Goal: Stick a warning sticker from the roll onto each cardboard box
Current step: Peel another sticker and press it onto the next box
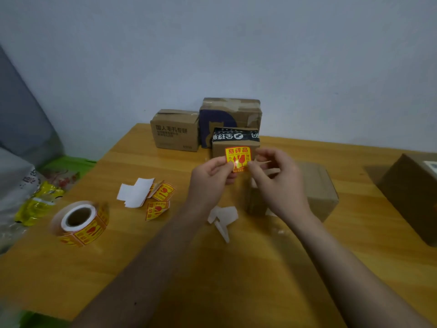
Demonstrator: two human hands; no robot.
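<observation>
The wooden table (142,256) carries several loose bits. White backing papers (136,191) lie on it toward its left middle, and more white paper scraps (223,217) lie near its centre. Off the table's left edge sits a crumpled yellow plastic bag (39,203) on a green surface (68,162). Behind the table rises a plain pale wall (236,43).
</observation>
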